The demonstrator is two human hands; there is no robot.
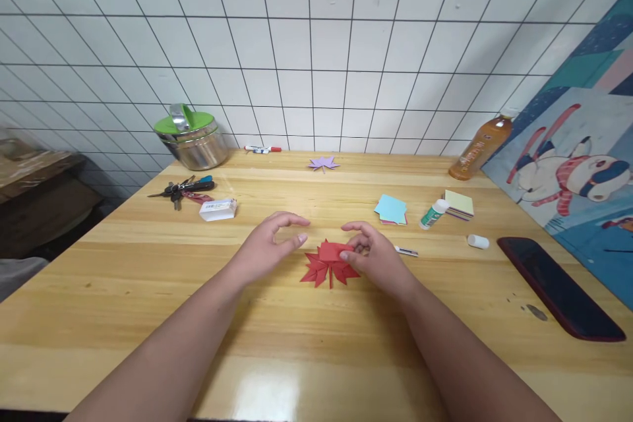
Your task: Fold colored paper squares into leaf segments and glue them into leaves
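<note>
A red folded-paper maple leaf (pixel 316 272) lies on the wooden table, its stem pointing toward me. Over its upper middle is a small red paper piece (pixel 330 250), pinched at its right edge between the thumb and fingers of my right hand (pixel 372 252). Whether that piece touches the leaf I cannot tell. To the left of the leaf, my left hand (pixel 273 244) hovers with thumb and fingers apart and nothing between them. A utility knife (pixel 407 251) lies just right of my right hand, partly hidden by it.
Right of my hands are blue paper sheets (pixel 390 208), a glue stick (pixel 434 214), its white cap (pixel 478 242), a paper stack (pixel 459 204) and a phone (pixel 558 287). Keys (pixel 180 191), a white box (pixel 218 210) and a steel pot (pixel 195 145) stand left. A purple paper leaf (pixel 324 163) lies behind.
</note>
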